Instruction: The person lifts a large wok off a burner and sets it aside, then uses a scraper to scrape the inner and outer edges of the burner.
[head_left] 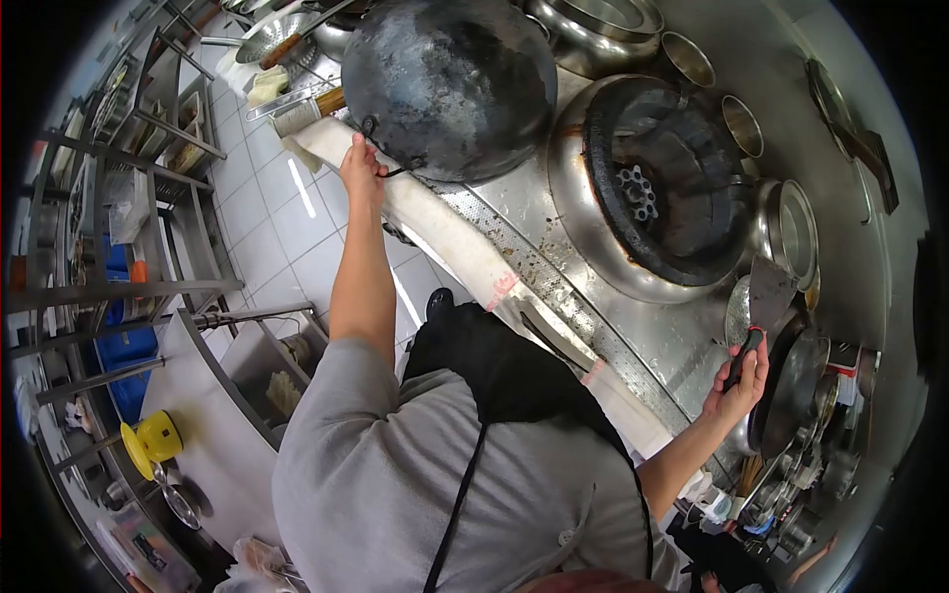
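Note:
A big dark wok [450,79] rests on the steel cooking range [514,198]. My left hand [362,168] is stretched out and closed on the wok's small near-side handle. My right hand [741,381] grips the black handle of a flat metal scraper [769,289], blade pointing up, held over dark pans [796,381] at the right. Between my hands lies an open burner well [652,188] with a blackened inside. I wear a grey shirt and a black apron.
A long white cloth [445,237] lies along the range's front edge. Steel pots [741,124] and bowls [598,25] line the back. Metal shelving [109,287], blue crates [124,346] and a yellow object [153,440] stand at left over a tiled floor [277,227].

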